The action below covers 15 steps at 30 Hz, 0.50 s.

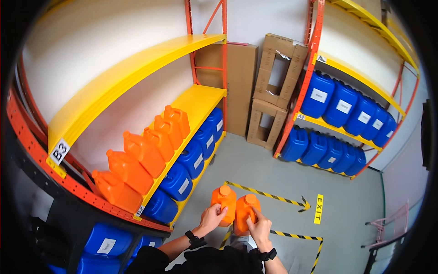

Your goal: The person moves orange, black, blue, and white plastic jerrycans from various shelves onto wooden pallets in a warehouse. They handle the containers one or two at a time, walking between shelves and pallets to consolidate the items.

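In front of my body, my left hand (214, 217) grips an orange plastic jerrycan (224, 198), its thumb across the handle side. Beside it, a second orange jerrycan (243, 209) is held by my right hand (260, 224), whose index finger lies along the handle near the shoulder. Both jerrycans are upright, capped and side by side; whether they touch is hard to tell. To the left, several like orange jerrycans (145, 152) stand in a row on the yellow middle shelf (193, 99) of a rack.
Blue drums (176, 181) line the shelf below. Another rack (313, 61) at right holds more blue drums (316, 97). Cardboard cartons (241, 89) lean at the back wall. Black-and-yellow tape (267, 194) and a yellow floor sign (318, 209) mark the grey floor. A pink metal frame (390, 222) stands far right.
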Available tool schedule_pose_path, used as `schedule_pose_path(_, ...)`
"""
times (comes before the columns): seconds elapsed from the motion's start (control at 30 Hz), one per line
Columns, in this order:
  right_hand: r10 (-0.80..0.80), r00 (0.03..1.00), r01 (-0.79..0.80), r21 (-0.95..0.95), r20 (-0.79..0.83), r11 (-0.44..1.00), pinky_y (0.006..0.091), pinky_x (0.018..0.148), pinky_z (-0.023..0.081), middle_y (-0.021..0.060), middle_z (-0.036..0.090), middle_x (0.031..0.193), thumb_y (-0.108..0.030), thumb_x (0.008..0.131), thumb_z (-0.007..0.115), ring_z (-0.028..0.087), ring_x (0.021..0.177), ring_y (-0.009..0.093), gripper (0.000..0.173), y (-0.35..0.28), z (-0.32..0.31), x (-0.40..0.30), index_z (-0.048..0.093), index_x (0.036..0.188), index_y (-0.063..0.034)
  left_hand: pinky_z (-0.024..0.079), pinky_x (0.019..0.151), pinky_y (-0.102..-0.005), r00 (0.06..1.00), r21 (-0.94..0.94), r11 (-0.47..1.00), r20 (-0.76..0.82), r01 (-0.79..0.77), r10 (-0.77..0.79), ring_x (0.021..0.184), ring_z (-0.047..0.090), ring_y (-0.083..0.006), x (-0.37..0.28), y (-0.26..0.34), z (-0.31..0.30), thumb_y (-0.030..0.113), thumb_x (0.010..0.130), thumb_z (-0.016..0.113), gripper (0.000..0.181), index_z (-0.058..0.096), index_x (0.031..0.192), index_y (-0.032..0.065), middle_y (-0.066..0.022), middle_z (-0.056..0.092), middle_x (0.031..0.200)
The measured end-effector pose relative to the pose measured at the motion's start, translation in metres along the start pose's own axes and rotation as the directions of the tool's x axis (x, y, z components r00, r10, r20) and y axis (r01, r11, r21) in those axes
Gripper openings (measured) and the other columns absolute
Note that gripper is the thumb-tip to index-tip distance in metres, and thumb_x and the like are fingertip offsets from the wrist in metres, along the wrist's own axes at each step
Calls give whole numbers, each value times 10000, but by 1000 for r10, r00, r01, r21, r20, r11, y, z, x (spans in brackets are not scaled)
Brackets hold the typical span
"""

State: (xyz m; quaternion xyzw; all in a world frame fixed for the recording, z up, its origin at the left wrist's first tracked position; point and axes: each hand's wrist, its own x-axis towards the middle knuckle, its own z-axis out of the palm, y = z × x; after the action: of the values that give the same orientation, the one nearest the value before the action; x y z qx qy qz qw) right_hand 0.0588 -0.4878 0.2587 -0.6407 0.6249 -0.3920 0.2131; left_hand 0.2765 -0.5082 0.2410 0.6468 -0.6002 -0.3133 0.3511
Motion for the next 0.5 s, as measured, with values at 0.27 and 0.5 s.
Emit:
schedule_pose_path(0.27,-150,973,143,57,173,988,453,818,582,282,718,965,-171,809,730,706,874,444,473,23,24,209,705,1255,-15,444,566,-454,981,15,997,-181,78,-74,606,621,-353,162,12,21,373,966,690,411,569,795,20,-149,616,656)
schedule_pose_path(0.5,-248,930,234,83,270,969,446,833,579,277,720,1017,-152,815,723,709,908,435,468,18,70,371,699,1257,-1,433,552,-448,934,-83,994,-344,71,-95,607,614,-372,297,21,17,359,965,690,406,563,801,10,-175,612,663)
